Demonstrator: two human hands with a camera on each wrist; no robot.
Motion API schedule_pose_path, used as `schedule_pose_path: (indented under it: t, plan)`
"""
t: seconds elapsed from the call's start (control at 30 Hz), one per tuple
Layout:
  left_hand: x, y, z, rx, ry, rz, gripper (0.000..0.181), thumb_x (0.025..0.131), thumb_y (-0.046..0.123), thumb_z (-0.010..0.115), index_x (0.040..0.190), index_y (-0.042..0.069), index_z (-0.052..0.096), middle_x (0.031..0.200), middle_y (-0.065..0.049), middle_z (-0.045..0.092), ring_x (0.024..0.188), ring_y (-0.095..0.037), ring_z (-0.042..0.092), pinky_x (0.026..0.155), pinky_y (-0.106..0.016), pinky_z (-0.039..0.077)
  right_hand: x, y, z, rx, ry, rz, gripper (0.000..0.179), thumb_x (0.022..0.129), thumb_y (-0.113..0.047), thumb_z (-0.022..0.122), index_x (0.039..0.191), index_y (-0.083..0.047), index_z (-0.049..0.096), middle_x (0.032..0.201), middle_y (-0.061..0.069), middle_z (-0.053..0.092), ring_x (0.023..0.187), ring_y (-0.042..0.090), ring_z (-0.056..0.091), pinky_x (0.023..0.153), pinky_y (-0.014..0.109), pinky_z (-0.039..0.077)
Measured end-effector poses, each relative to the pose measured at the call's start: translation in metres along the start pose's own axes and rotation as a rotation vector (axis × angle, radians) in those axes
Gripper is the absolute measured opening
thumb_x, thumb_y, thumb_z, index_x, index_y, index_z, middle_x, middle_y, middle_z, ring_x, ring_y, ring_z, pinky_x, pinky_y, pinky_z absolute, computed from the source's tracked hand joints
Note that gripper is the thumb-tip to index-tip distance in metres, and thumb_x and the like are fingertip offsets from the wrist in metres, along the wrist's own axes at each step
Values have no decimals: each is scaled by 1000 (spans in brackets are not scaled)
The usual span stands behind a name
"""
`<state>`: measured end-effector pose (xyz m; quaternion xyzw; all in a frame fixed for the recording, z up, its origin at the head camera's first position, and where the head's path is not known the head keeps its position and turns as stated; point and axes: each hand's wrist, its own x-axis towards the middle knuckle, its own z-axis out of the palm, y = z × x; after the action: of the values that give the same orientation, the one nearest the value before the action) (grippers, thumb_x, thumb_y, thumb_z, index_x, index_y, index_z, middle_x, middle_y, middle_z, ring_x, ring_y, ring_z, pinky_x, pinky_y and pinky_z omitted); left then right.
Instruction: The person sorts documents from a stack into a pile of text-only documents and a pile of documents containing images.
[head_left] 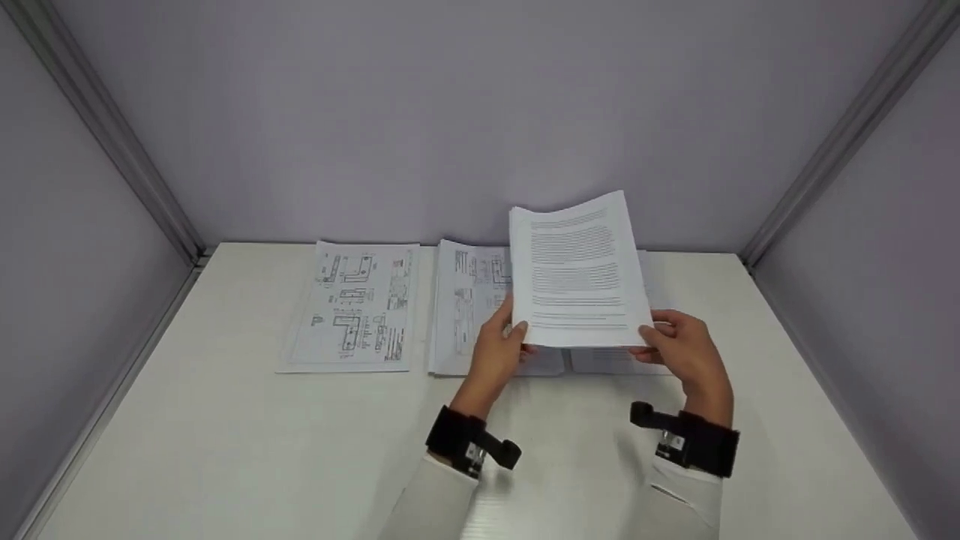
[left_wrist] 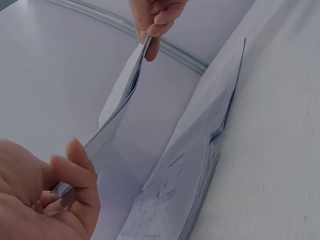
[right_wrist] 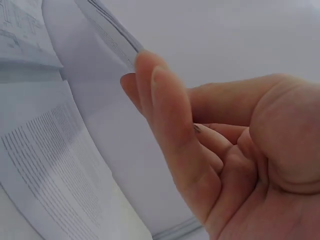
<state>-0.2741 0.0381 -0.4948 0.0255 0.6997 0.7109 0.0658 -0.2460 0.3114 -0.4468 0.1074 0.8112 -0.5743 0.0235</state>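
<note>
A thin stack of printed text sheets is held up off the table, tilted toward the head camera. My left hand pinches its lower left corner, thumb on top and fingers beneath. At the lower right corner my right hand pinches it the same way. Seen edge-on in the left wrist view, the held sheets bow between the two hands. Below them lies a pile of technical drawings, partly covered. Beside that pile, another text page lies flat, mostly hidden in the head view.
Farther left on the white table lies a separate drawing sheet. A grey panel wall rises behind the table's back edge, with side panels left and right. Black camera straps sit on both wrists.
</note>
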Motion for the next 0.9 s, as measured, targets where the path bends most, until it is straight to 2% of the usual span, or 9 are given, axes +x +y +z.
schedule_pose_path:
  t: [0.17,0.33,0.47,0.73,0.9]
  plan:
    - [-2,-5,32,-27,-23,0,57,105,2,56,159,9,41,145,-11,60,94,-19,73,79,-28,60,-7,20,-25,30,151,79,55,107,-15,55,157,2,39,140,27,59,88,13,75,77,25,61]
    - [-5,-11,52,-8,-22,39,54,102,-2,60,155,6,48,135,-8,67,96,-12,71,79,-25,60,-7,34,-32,71,254,121,56,108,-19,52,160,-3,37,145,22,56,86,8,71,75,24,58]
    - [-8,-17,58,65,-32,48,53,101,-4,60,153,4,50,135,-9,66,99,-10,69,81,-23,59,-3,42,-28,90,291,140,55,108,-19,50,161,-5,38,147,20,55,86,7,69,74,23,56]
    - [-10,-25,65,194,-157,0,64,102,5,64,159,-1,36,147,-14,58,107,-16,71,82,-25,58,10,56,-25,105,355,170,51,109,-19,49,159,-7,43,144,16,57,86,9,67,69,23,54]
    - [-9,-27,66,249,-175,-16,67,102,9,64,159,-5,33,151,-16,55,114,-17,69,88,-27,58,16,62,-25,107,364,182,50,109,-19,49,158,-7,45,141,15,59,84,7,66,67,22,52]
